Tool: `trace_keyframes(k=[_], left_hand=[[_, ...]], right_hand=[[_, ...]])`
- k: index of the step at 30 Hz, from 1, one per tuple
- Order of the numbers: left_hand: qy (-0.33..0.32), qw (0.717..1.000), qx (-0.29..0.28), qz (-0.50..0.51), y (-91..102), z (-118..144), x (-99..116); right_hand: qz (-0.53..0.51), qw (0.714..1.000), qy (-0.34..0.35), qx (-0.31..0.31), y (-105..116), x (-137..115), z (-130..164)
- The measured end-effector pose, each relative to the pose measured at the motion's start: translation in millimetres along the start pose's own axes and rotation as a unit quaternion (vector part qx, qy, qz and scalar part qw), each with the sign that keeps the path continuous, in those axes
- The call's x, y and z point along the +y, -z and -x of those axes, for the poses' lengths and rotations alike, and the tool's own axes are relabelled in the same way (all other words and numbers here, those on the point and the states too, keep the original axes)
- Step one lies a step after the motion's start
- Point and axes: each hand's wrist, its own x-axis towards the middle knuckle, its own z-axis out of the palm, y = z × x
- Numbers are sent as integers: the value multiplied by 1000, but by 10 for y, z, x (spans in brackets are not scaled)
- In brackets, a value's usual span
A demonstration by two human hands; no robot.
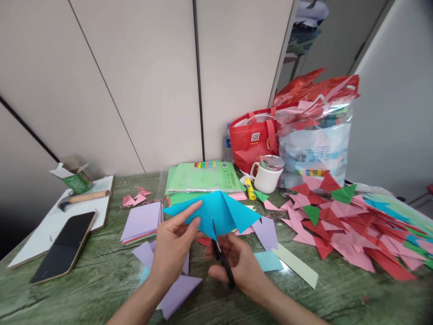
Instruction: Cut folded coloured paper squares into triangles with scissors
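My left grip (177,241) pinches the blue paper (214,212), right grip (239,262) clamped on the scissors (226,265). Paper looks light, easily creased; I'd take it by the left side.

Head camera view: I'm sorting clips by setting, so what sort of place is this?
Probably an indoor craft table, at home or in a small workshop: a pile of folded paper, a stack of paper squares, and scissors in the right hand suggest it.
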Motion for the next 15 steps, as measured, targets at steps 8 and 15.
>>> trace_keyframes(k=[8, 15], left_hand=[[30, 999, 3, 31, -4, 3, 78], [-1, 1000, -17, -24, 4, 23, -25]], right_hand=[[-3, 1000, 4, 16, -25, -34, -2], [-9, 1000, 17, 20, -26, 7, 8]])
